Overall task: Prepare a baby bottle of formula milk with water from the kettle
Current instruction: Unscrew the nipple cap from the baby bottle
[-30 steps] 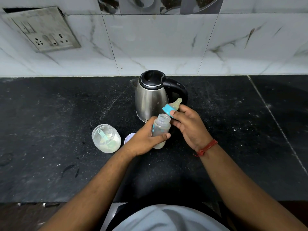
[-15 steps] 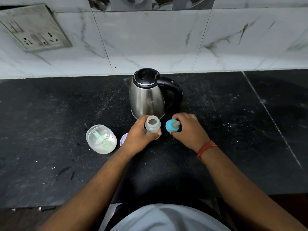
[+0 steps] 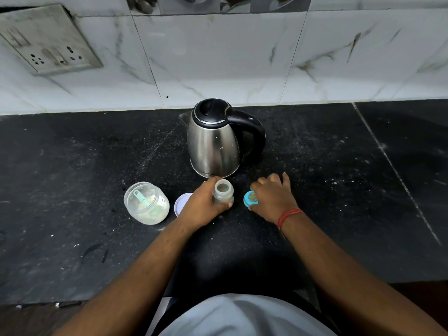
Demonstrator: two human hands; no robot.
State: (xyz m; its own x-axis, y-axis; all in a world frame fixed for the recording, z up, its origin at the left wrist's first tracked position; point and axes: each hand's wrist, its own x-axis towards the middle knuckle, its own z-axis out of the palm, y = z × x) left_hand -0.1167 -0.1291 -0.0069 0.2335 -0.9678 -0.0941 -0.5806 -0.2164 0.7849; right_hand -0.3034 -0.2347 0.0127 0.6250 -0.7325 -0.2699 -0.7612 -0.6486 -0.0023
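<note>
An open clear baby bottle point(image 3: 223, 192) stands upright on the black counter point(image 3: 72, 166), and my left hand point(image 3: 206, 204) is wrapped around it. Its blue ring with the teat point(image 3: 251, 198) rests on the counter just right of the bottle, under the fingers of my right hand point(image 3: 274, 197), which still touch it. A steel kettle point(image 3: 215, 144) with a black lid and handle stands directly behind both hands, lid closed. To the left sits an open clear jar of formula powder point(image 3: 146, 202) with a green scoop inside.
The jar's pale lid point(image 3: 181, 202) lies flat between the jar and my left hand. A tiled wall with a socket plate point(image 3: 46, 42) rises behind the counter. The counter's front edge runs just before my body.
Both hands came down from in front of the kettle to the counter. The bottle now stands upright, and the teat ring was set down to its right.
</note>
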